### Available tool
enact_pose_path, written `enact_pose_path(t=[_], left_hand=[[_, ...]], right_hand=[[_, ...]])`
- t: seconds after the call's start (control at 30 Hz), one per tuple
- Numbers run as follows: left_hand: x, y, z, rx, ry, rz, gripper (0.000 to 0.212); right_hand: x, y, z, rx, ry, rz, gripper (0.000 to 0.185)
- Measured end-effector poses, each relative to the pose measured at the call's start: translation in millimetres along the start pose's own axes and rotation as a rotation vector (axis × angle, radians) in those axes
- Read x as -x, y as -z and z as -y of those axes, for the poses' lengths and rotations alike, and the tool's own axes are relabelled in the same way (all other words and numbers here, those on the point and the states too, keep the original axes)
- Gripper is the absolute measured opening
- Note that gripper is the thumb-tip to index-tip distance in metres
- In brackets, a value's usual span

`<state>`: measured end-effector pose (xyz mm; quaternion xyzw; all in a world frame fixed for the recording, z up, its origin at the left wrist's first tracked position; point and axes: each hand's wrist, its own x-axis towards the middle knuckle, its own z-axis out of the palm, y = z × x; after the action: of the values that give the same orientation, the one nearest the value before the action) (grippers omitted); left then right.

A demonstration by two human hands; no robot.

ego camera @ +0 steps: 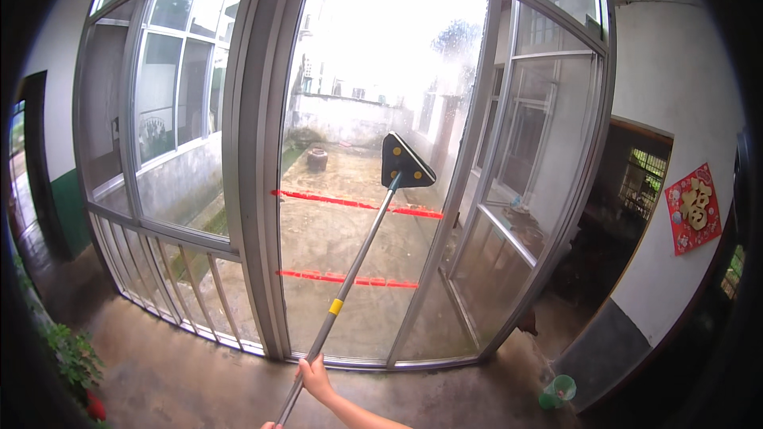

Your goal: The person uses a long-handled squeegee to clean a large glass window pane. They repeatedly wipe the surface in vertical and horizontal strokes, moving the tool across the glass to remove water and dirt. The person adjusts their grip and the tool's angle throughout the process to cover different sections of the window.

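Observation:
My right hand (315, 376) is wrapped around the grey metal pole (357, 262) of a window-cleaning tool. At the bottom edge only the fingers of my left hand (272, 425) show, against the lower part of the same pole; the rest is cut off. A yellow band (336, 307) circles the pole above my right hand. At its far end is a black triangular cleaning head (405, 162) with yellow round spots. The head appears in front of the middle glass pane (357, 232); whether it touches is hard to tell. Two red strips (351, 199) cross that pane.
Metal-framed panes stand either side, with vertical bars (191, 274) low on the left. A potted plant (71, 351) sits at lower left. A green bin (558, 392) stands on the concrete floor at lower right, near a doorway (602, 214). Behind the glass, a clay jar (318, 159) stands in the yard.

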<state>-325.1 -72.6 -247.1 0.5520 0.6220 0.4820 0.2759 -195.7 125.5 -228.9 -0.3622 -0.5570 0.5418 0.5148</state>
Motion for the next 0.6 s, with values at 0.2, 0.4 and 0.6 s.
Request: enact_pose_path(t=[0.2,0.4,0.6], left_hand=[[-65,-27,-44,0.161,-0.095,-0.001,0.027],[-128,-32,-155,0.464,-0.122,0.008,0.039],[-226,-38,-311,0.806,-0.351,0.187,0.039]], right_hand=[[-73,19,83,0.064,0.233,-0.034,0.025],[-70,38,211,-0.270,0.380,0.211,0.052],[6,68,170,0.051,0.427,0.265,0.050]])
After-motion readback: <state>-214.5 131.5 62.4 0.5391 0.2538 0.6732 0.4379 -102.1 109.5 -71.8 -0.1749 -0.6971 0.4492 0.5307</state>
